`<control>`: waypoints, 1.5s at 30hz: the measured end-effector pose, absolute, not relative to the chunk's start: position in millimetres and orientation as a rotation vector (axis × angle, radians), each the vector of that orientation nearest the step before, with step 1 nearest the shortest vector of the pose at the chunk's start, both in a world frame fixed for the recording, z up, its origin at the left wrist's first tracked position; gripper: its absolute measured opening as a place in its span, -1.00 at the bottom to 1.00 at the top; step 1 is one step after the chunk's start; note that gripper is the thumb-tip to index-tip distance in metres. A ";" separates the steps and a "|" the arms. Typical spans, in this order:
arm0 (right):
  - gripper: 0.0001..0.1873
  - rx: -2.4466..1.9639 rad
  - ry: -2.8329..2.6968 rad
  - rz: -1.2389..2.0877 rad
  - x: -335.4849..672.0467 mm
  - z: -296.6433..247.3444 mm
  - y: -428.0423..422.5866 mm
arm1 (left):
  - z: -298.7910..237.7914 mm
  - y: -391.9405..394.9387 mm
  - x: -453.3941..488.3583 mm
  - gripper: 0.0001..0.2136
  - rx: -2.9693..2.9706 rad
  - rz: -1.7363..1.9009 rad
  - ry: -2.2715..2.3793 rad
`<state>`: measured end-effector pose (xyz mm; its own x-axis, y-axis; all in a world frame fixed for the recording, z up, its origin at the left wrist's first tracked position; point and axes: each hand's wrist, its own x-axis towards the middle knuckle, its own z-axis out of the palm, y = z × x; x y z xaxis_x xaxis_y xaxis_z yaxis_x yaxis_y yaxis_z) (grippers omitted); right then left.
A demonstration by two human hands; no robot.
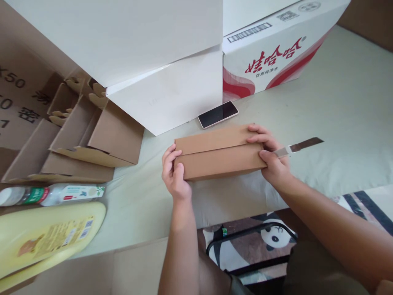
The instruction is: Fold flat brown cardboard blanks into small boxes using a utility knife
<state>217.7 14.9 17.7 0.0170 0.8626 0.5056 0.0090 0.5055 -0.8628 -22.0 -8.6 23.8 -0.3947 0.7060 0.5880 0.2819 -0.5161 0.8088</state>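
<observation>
Brown cardboard mailer box [217, 152], centre frame, both ends clasped by curled left hand [173, 174] and right hand [272, 157]; exposed utility knife [299, 146] under the right palm may cut if it slips.

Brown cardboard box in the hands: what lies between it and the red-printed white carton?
A dark-screened phone lies flat between the brown box and the carton; head view shows it.

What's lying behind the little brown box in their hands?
A dark-screened phone, in front of big white cartons. The brown box covers the table beneath it.
</observation>
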 end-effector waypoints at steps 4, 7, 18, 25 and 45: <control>-0.75 -0.810 -1.406 0.801 217.8 18.2 14.4 | 23.5 -8.6 -22.5 -0.72 1.534 1.974 1.376; -0.75 -0.808 -1.408 0.800 217.9 18.8 14.3 | 22.9 -8.6 -22.8 -0.72 1.532 1.963 1.388; -0.75 -0.812 -1.412 0.799 218.6 17.2 14.0 | 23.7 -7.9 -22.2 -0.72 1.508 1.978 1.354; -0.75 -0.833 -1.413 0.801 218.9 17.0 13.6 | 23.7 -7.7 -22.2 -0.73 1.514 1.981 1.365; -0.76 -0.853 -1.411 0.798 218.6 16.9 13.6 | 24.1 -8.0 -21.6 -0.74 1.519 1.960 1.413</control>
<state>218.6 13.6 16.9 0.0146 0.8722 0.4890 0.0299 0.4884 -0.8721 -21.6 -8.0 24.1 -0.4037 0.7110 0.5757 0.3218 -0.4787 0.8169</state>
